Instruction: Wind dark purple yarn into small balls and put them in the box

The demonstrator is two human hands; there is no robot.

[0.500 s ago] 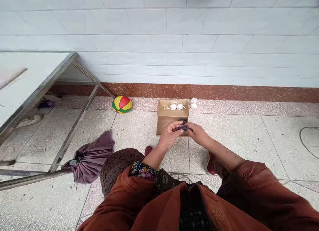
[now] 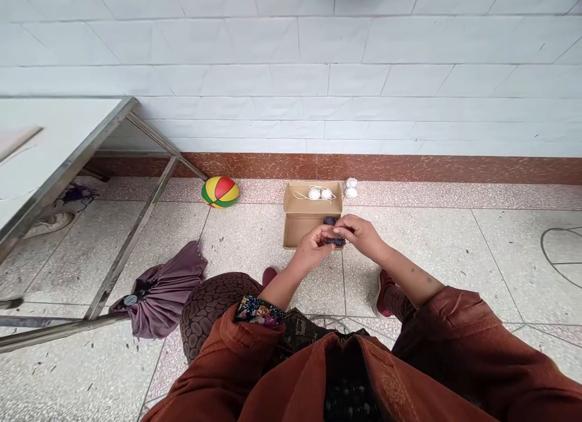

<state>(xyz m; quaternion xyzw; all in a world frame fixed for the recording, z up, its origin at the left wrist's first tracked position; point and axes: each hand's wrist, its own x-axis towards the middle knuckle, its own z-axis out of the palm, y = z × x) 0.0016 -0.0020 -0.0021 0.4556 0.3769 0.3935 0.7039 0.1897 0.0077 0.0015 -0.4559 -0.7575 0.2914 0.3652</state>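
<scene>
Over the front edge of an open cardboard box (image 2: 297, 229), my left hand (image 2: 313, 247) is closed around a small bundle of dark yarn (image 2: 335, 242). The bundle's wound strands show between thumb and fingers. My right hand (image 2: 361, 234) is bent over its top, thumb and fingers pinched together; a strand in them is too fine to make out for sure. Just behind the fingers, in the box, lies a dark yarn ball (image 2: 330, 220), partly hidden. Two white yarn balls (image 2: 314, 193) with loose ends lie in the box's lid.
Two more white balls (image 2: 350, 192) sit right of the lid by the wall. A coloured ball (image 2: 220, 192), a folded purple umbrella (image 2: 170, 288) and a metal-framed table (image 2: 68, 137) are on the left. A cable (image 2: 552, 258) lies on the floor at right.
My right hand has shifted from the bundle's right end to above it, its fingers now bent over the top. The bundle sits slightly lower, and the dark ball behind it shows more.
</scene>
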